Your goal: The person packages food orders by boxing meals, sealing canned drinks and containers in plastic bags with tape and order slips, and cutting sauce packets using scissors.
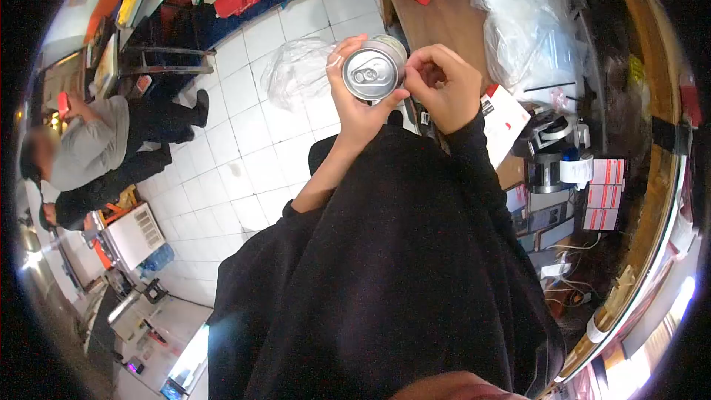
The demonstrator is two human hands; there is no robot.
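Observation:
A silver-topped drink can [372, 74] is held up in front of my body, its lid facing me and the pull tab lying flat on it. My left hand [354, 104] wraps round the can, thumb on the near side and fingers on the far left side. Close to the can's right side is my right hand [446, 87], its fingers curled and thumb and forefinger close together. Whether anything sits between those fingertips is too small to tell.
A brown table [444, 22] on the right bears clear plastic bags [529, 30], a box and papers. Below them are a small printer [546, 172] and red-white boxes [606, 192]. A plastic bag [296, 70] lies on the tiled floor. A person [96, 137] sits at left.

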